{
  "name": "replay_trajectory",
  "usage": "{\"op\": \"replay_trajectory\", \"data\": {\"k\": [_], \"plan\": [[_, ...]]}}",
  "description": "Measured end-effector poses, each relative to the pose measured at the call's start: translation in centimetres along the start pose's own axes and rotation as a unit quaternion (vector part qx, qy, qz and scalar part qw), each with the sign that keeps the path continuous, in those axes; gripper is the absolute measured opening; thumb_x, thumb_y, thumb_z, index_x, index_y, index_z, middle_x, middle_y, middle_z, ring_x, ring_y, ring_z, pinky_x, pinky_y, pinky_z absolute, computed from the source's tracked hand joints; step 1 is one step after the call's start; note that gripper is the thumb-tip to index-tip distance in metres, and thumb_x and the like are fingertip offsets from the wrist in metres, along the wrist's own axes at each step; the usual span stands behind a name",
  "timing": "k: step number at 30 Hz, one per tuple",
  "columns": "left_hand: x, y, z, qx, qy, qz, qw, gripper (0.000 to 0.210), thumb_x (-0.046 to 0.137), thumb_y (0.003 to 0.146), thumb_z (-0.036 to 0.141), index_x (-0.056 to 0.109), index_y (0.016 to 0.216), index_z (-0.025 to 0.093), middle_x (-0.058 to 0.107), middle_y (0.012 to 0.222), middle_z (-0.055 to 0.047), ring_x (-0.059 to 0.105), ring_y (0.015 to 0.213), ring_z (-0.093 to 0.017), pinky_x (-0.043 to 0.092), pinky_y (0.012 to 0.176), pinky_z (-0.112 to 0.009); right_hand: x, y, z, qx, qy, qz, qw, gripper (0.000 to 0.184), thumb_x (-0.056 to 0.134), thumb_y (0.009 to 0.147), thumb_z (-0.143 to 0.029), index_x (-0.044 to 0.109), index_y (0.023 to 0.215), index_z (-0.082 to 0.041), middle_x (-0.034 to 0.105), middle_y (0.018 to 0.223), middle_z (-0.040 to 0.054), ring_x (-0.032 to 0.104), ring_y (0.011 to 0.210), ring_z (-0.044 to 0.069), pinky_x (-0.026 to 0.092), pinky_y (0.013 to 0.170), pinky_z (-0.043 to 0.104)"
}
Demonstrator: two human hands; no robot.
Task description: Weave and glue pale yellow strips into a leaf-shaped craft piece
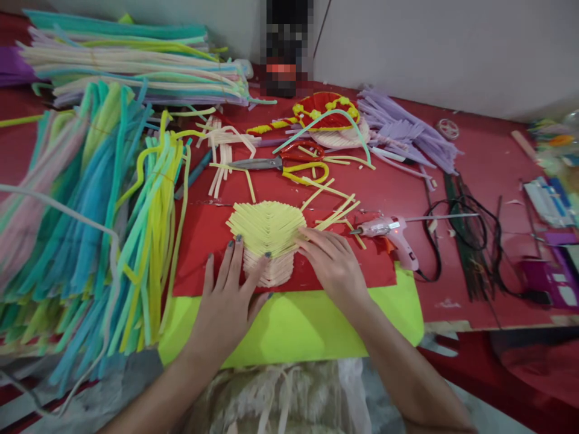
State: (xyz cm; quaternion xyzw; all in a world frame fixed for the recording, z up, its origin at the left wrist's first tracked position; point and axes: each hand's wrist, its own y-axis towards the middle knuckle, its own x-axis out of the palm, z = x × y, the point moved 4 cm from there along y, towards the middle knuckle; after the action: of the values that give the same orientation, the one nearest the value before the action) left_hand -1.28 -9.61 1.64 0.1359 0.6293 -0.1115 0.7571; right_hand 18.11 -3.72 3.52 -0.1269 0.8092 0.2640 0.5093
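A pale yellow leaf-like piece made of pipe cleaners laid in a chevron pattern (269, 223) lies on a red sheet (199, 241) in front of me. Below it, partly under my fingers, is a cream piece of the same ribbed kind (275, 274). My left hand (230, 289) rests with fingers spread across the lower left of both pieces. At the right edge of the yellow piece, my right hand (335, 265) has its fingertips together on the rim; what they pinch, if anything, is hidden. Cut yellow pipe cleaner bits (337, 211) lie just beyond.
Scissors with red and yellow handles (305, 163) lie behind the work. A pink glue gun (391, 232) is at right, its black cord (436, 253) trailing away. Pipe cleaner bundles (94, 199) crowd the left; a purple bundle (407, 126) and a red-and-yellow piece (325, 111) lie behind.
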Motion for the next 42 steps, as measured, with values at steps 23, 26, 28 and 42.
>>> {"op": "replay_trajectory", "data": {"k": [23,26,28,42], "plan": [[-0.1,0.1,-0.1,-0.019,-0.038,0.005,0.999,0.057,0.051,0.093,0.043,0.043,0.146,0.025,0.022,0.159,-0.023,0.024,0.146,-0.039,0.023,0.114,-0.063,-0.6,4.0,0.9,-0.105,0.038,-0.074,0.991,0.019,0.054,0.096,-0.019,0.071,0.089,-0.017,0.067,0.091,0.0058,0.055,0.087,0.019,0.046,0.079,0.033],[-0.1,0.1,-0.1,-0.021,-0.039,0.005,0.999,0.056,0.050,0.093,0.045,0.045,0.145,0.025,0.023,0.159,-0.023,0.025,0.146,-0.039,0.022,0.115,-0.063,-0.3,4.6,0.9,-0.091,0.063,-0.090,0.990,0.023,0.053,0.096,-0.020,0.071,0.083,-0.016,0.067,0.085,0.0057,0.055,0.083,0.018,0.046,0.077,0.033],[-0.1,0.1,-0.1,-0.021,-0.038,0.004,0.999,0.056,0.049,0.093,0.046,0.045,0.145,0.025,0.023,0.159,-0.023,0.024,0.146,-0.038,0.022,0.115,-0.063,-0.2,4.7,0.9,-0.086,0.062,-0.085,0.991,0.024,0.052,0.096,-0.019,0.070,0.080,-0.017,0.067,0.083,0.0051,0.055,0.081,0.018,0.046,0.076,0.032],[0.0,0.1,-0.1,-0.017,-0.036,0.011,0.999,0.056,0.047,0.094,0.046,0.044,0.146,0.025,0.022,0.160,-0.022,0.024,0.147,-0.038,0.022,0.115,-0.063,-0.8,-0.8,-1.1,-0.004,-0.029,0.035,0.999,0.042,0.054,0.095,-0.020,0.052,0.137,-0.018,0.058,0.138,0.0127,0.051,0.131,0.023,0.047,0.107,0.041]]}}
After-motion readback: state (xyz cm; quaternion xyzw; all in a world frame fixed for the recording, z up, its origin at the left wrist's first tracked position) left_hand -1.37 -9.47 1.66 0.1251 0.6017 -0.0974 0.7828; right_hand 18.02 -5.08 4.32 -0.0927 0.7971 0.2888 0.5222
